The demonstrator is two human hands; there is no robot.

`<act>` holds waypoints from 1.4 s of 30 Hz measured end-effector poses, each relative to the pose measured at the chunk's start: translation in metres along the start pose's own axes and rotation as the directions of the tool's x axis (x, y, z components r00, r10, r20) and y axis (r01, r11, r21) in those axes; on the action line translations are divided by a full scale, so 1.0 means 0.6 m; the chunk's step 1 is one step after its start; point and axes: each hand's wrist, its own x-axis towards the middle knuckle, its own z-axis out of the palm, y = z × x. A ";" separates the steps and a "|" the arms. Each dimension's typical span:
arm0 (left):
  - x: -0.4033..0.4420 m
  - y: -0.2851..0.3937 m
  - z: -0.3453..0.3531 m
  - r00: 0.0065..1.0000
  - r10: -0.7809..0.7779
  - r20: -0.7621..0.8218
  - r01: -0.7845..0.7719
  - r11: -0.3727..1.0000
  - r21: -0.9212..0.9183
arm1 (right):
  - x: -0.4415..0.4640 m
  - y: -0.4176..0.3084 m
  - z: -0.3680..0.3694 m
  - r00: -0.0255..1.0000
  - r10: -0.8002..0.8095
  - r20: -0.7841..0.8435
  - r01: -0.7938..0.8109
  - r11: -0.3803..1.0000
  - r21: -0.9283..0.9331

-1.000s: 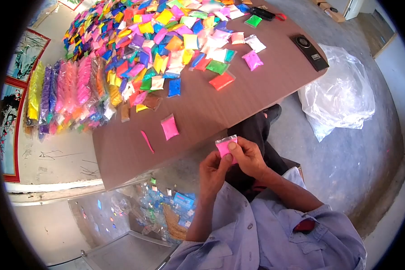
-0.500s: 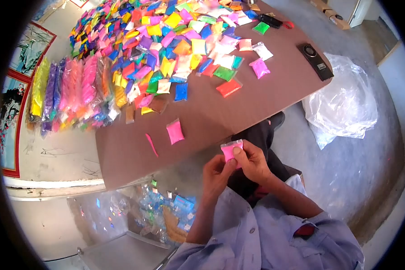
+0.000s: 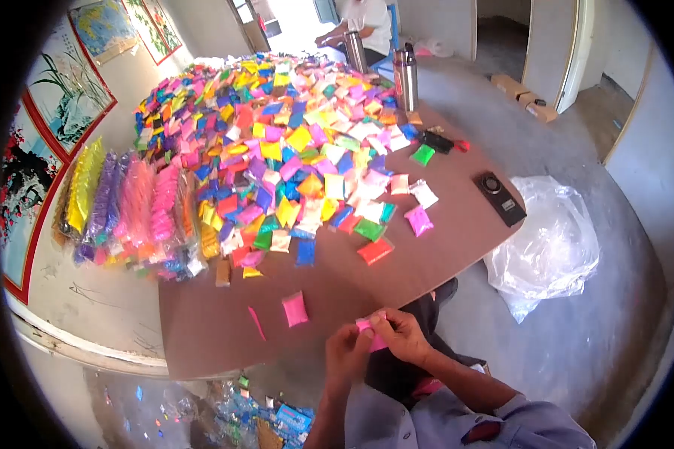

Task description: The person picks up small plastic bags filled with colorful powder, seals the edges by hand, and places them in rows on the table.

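Observation:
Near the table's front edge, my left hand (image 3: 346, 350) and my right hand (image 3: 401, 337) pinch a small pink packet (image 3: 372, 338) between thumbs and fingers. Much of the packet is covered by the fingers, and the left hand is slightly blurred. Another pink packet (image 3: 295, 309) lies flat on the brown table (image 3: 202, 329), left of my hands. Beside it is a thin pink strip (image 3: 257, 323). Farther back spreads a large heap of small packets (image 3: 277, 150) in many colours.
Bundles of bagged packets (image 3: 131, 202) line the table's left side. Two steel flasks (image 3: 406, 78) stand at the back, near a seated person (image 3: 367, 30). A black device (image 3: 500, 198) lies at the right edge. A clear plastic bag (image 3: 543, 243) and litter (image 3: 262, 411) are on the floor.
The view has tilted up, bringing the flasks and the seated person into sight. Both hands still hold the pink packet, with less of it showing between the fingers.

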 end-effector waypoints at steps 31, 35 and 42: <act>0.147 0.005 -0.002 0.985 0.167 -0.043 -0.165 0.985 0.041 | 0.160 0.028 -0.027 0.972 -0.235 0.025 0.233 0.933 -0.276; 0.140 0.019 0.001 0.987 0.162 0.020 -0.163 0.982 0.095 | 0.161 0.035 -0.026 0.946 -0.323 -0.029 0.303 0.911 -0.279; 0.150 -0.006 -0.014 0.984 0.177 0.019 -0.178 0.983 0.049 | 0.158 0.030 -0.027 0.974 -0.225 -0.022 0.216 0.953 -0.212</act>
